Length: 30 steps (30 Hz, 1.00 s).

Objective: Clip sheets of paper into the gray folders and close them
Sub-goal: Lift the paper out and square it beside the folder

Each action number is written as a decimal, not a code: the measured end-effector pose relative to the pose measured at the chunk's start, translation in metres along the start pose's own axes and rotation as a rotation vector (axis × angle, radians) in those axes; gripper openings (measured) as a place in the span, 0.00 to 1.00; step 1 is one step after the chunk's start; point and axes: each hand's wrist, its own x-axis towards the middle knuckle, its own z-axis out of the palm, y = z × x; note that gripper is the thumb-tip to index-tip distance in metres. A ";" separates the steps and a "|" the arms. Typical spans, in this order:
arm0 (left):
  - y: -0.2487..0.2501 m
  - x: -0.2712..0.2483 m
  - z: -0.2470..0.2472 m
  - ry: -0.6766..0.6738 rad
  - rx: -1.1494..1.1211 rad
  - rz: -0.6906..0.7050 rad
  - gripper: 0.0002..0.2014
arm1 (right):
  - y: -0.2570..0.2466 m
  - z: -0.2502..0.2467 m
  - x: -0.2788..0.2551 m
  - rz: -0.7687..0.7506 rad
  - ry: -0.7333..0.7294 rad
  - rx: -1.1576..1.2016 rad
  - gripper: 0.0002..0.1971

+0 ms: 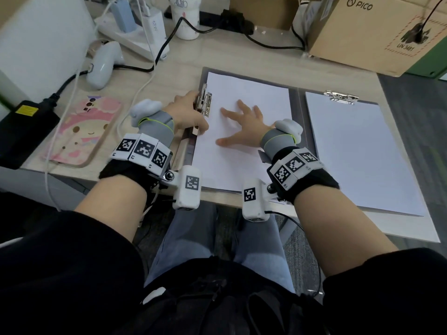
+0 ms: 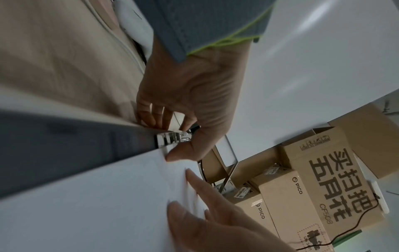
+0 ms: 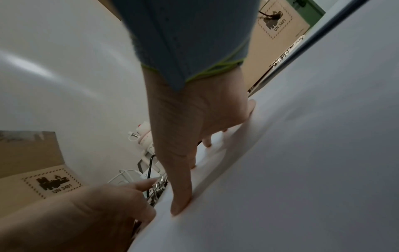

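Observation:
An open gray folder (image 1: 294,102) lies flat on the desk with white paper on both halves. My left hand (image 1: 187,112) grips the metal clip (image 1: 204,100) on the folder's left edge, fingers behind it and thumb at the front; the left wrist view shows that clip (image 2: 172,139) pinched by this hand (image 2: 183,119). My right hand (image 1: 242,124) lies flat with spread fingers on the left sheet (image 1: 242,151), pressing it down, as the right wrist view shows with the fingertips (image 3: 180,207) on the paper (image 3: 280,170). The right sheet (image 1: 358,151) sits under a second clip (image 1: 341,96).
A pink phone case (image 1: 83,131), a black power brick (image 1: 23,134), a white controller (image 1: 104,64), cables and a power strip (image 1: 135,35) crowd the desk's left and back. A cardboard box (image 1: 377,30) stands at the back right. The desk's front edge (image 1: 217,197) runs under my wrists.

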 end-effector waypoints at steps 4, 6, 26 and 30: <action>0.001 0.008 -0.003 -0.077 -0.034 0.082 0.59 | 0.001 0.000 -0.002 -0.006 0.001 0.012 0.45; 0.005 -0.002 -0.005 -0.043 -0.219 0.104 0.49 | 0.000 -0.001 -0.004 -0.008 0.006 0.020 0.44; -0.009 -0.034 0.005 0.143 -0.412 -0.133 0.17 | 0.004 0.006 -0.002 -0.012 0.053 0.083 0.43; -0.009 -0.032 0.015 0.279 -0.277 -0.112 0.20 | 0.004 0.006 -0.003 -0.013 0.067 0.092 0.42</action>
